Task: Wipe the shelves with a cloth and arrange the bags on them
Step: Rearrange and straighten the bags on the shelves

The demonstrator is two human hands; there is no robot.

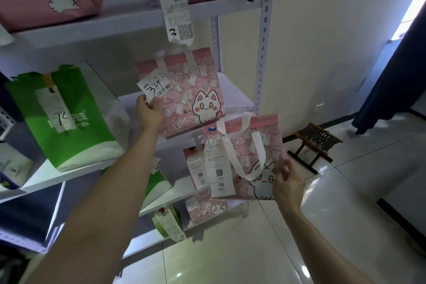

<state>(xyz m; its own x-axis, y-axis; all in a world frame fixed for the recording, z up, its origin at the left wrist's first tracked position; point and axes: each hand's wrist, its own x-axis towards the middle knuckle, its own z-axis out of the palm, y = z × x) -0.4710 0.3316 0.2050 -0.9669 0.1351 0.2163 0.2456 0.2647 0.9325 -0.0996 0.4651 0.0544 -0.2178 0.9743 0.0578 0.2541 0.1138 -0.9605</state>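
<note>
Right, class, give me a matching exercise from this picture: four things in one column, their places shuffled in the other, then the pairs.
1 green bag
2 pink bag tagged 34
3 pink bag tagged 046
4 wooden stool

a in the right hand
b on the floor
c on the shelf, untouched
d on the shelf, gripped by the left hand

Pairs: 1-c, 2-d, 3-a, 4-b

Pizza bag (69,117) left of cat bag (193,94)
</note>
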